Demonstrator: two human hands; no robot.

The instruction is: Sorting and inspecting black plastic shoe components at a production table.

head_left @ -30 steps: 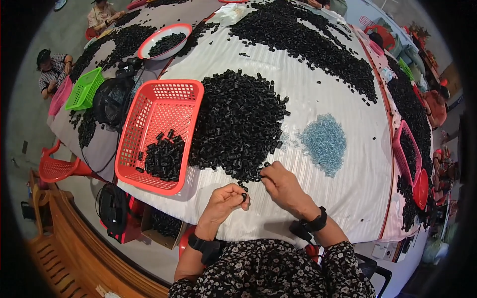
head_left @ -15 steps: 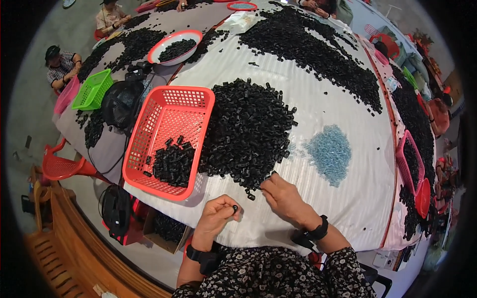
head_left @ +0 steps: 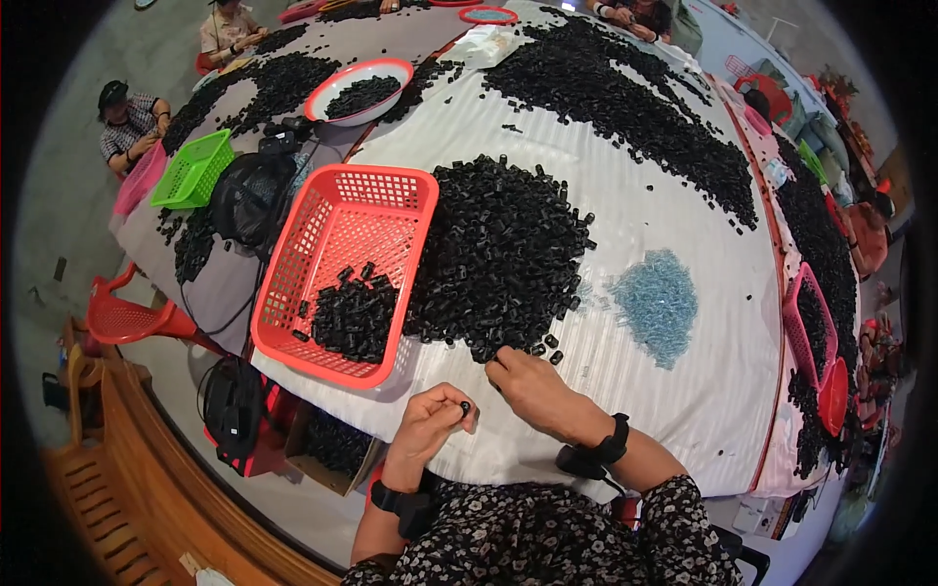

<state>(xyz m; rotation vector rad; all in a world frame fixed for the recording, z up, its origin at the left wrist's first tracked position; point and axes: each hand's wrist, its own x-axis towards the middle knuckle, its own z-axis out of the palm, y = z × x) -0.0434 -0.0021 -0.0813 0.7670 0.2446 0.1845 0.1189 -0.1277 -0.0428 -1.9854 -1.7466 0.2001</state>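
Closed fingers of my left hand [head_left: 431, 422] hold a small black plastic part [head_left: 465, 406], its round end showing at the fingertips. My right hand [head_left: 535, 389] is at the near edge of a large pile of small black plastic parts [head_left: 498, 254], fingers bent together and touching the pile. What is between its fingertips is hidden. Left of the pile, a red plastic basket [head_left: 337, 210] holds a heap of the same black parts [head_left: 357, 317]. A small heap of clear bluish slender pieces [head_left: 657, 308] lies to the right on the white cloth [head_left: 606, 420].
More black parts [head_left: 625, 107] spread over the far table. A red-rimmed white bowl [head_left: 363, 119], a green basket [head_left: 192, 171] and a black mesh fan-like object [head_left: 244, 195] stand at the left. Pink baskets [head_left: 811, 317] line the right. Other people sit around the far edges.
My right hand has moved a little left along the near edge of the pile. My left hand keeps its black part in nearly the same place. The whole view has shifted slightly.
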